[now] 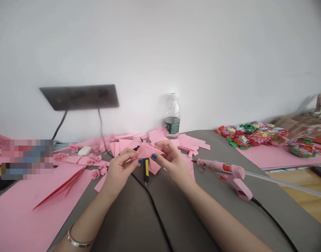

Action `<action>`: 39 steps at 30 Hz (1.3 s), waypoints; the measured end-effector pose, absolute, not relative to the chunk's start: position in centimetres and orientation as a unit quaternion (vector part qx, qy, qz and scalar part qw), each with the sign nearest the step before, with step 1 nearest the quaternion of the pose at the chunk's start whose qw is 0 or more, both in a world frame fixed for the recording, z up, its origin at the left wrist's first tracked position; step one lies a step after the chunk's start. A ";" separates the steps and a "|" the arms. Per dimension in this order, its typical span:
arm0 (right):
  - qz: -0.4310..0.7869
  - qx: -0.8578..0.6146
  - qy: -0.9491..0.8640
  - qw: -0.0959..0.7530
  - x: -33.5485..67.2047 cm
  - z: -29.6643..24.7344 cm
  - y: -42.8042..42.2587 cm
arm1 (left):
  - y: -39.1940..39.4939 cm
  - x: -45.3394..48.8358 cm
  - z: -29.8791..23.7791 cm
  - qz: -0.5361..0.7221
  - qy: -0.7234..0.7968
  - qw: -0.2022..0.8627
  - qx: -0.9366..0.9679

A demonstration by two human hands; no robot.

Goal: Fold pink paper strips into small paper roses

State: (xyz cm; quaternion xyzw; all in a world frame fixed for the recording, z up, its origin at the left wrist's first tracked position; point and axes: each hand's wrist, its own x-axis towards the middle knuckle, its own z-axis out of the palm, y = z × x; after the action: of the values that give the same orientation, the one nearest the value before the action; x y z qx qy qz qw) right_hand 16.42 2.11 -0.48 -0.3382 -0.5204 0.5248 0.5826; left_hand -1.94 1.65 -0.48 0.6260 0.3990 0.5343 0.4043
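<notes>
Between my two hands, above the grey table, is a folded piece of pink paper (147, 150) with a raised peak in the middle. My left hand (121, 166) pinches its left corner, thumb below and fingers behind. On the right corner, my right hand (173, 161) grips with the thumb in front and the fingers curled behind. Just under the paper lies a black and yellow utility knife (146, 171), its upper end hidden by the paper. Several loose pink paper pieces (193, 143) spread behind my hands.
A pink hot glue gun (228, 173) with a long glue stick lies on the right, its cord running forward. Behind stands a water bottle (172, 117). Paper flowers (252, 134) fill the far right. Pink sheets (40, 210) cover the left, and a black cable (156, 210) crosses the table (129, 224).
</notes>
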 end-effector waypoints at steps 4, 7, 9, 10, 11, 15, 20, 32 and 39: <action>0.584 -0.329 -0.454 0.586 15.9 -1.0 2.1 | 1.4 -1.9 -0.7 0.507 0.399 0.384 0.660; 0.592 -0.330 -0.457 0.576 15.8 -1.2 2.1 | 1.2 -1.8 -0.5 0.491 0.396 0.388 0.672; 0.582 -0.340 -0.468 0.572 15.9 -1.3 2.2 | 1.1 -1.8 -0.4 0.492 0.394 0.399 0.666; 0.576 -0.344 -0.472 0.572 15.9 -1.3 2.3 | 1.1 -1.7 -0.4 0.501 0.394 0.407 0.654; 0.571 -0.348 -0.475 0.573 16.0 -1.3 2.3 | 1.1 -1.7 -0.4 0.514 0.394 0.416 0.638; 0.563 -0.348 -0.479 0.576 15.9 -1.4 2.3 | 1.3 -1.4 -0.6 0.569 0.399 0.448 0.562; 0.568 -0.343 -0.490 0.566 15.6 -1.4 2.0 | 1.0 -0.6 -0.7 0.579 0.391 0.506 0.505; 0.535 -0.350 -0.518 0.568 15.4 -1.4 1.8 | 0.7 0.2 -0.7 0.598 0.398 0.535 0.445; 0.538 -0.362 -0.510 0.565 15.3 -1.4 1.8 | 0.7 0.3 -0.8 0.608 0.415 0.528 0.424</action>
State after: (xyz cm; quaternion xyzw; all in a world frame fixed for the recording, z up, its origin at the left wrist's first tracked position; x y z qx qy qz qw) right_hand 15.28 1.77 -1.36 -0.3616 -0.5102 0.5382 0.5650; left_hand 0.33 0.71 -0.85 0.4237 0.4154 0.6078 0.5278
